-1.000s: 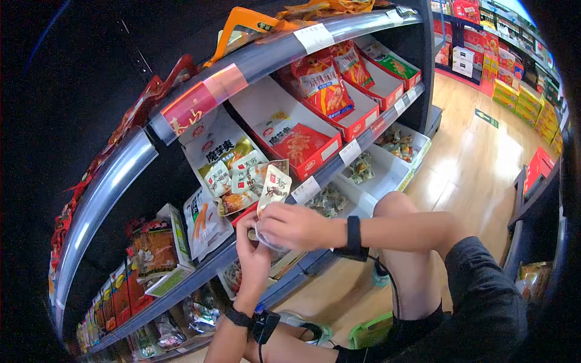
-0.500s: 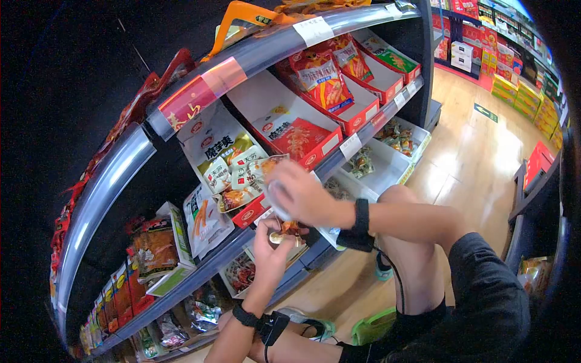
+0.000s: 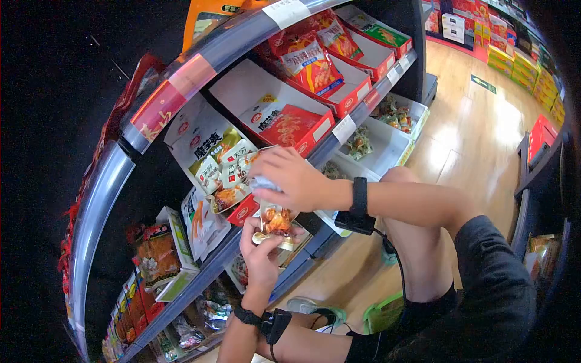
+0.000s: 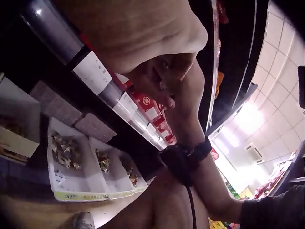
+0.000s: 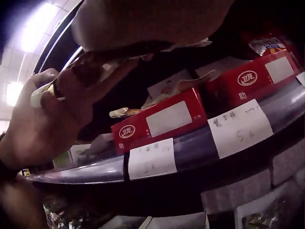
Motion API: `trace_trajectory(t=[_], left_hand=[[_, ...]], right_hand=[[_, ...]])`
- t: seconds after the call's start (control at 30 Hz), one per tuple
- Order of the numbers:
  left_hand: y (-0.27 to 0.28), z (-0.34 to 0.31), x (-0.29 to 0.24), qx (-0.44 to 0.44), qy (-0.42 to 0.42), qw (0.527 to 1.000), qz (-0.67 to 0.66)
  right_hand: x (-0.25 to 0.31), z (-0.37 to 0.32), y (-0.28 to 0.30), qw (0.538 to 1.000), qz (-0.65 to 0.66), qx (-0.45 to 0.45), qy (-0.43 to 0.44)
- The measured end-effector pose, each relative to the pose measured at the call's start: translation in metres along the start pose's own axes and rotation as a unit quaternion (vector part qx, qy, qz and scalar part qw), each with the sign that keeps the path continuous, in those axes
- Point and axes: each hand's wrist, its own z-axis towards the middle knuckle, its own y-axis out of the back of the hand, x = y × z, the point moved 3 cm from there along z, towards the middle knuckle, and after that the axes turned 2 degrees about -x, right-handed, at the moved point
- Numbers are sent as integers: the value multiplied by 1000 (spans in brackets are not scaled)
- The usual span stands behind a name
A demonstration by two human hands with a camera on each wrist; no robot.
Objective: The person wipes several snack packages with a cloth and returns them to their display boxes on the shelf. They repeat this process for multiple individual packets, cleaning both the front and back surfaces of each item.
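My left hand point(image 3: 261, 257) holds a small snack packet point(image 3: 278, 221) from below, its side with brown meat facing up, thumb over the near end. Just above it, my right hand point(image 3: 299, 181) curls round a pale, shiny packet point(image 3: 262, 183), mostly covered by the fingers. Both hands are in front of a red-fronted box point(image 3: 244, 210) of similar white packets point(image 3: 233, 171) with dark lettering. In the right wrist view, the left hand point(image 5: 52, 119) shows beyond the blurred right hand point(image 5: 147, 24).
More red boxes point(image 3: 357, 100) of bagged snacks line the sloped shelf to the right. White bins point(image 3: 381, 154) with small wrapped pieces stand below. A curved shelf edge point(image 3: 181, 78) with a red label arches above. Bent knees point(image 3: 417, 260) are close to the shelf.
The right hand has moved up and left, away from the left hand, and now hovers at the box. The meat packet in the left hand has come into view.
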Motion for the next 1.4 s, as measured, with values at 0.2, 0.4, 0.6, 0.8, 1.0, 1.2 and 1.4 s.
trace_trajectory(t=[0.2,0.4,0.6,0.8,1.0,1.2,1.4], left_hand=[[-6,-4,-9,-2,-22,1000,-10],[-9,-4,-17,-16,-15,999,-25],[-3,3,-9,-44,-129,972,191],[-7,2,6,97,45,957,270],[-25,-10,31,83,72,977,182],[-18,1,15,-39,36,995,85],[-13,3,11,-85,11,996,25]], right_hand=[[-13,0,8,981,127,-44,-136],[-23,5,21,942,196,-44,-270],[-19,11,34,983,103,-102,-116],[-9,9,34,994,67,-75,-52],[13,-6,18,998,60,-16,-13],[15,-3,16,998,54,12,30],[15,-14,5,997,8,54,52]])
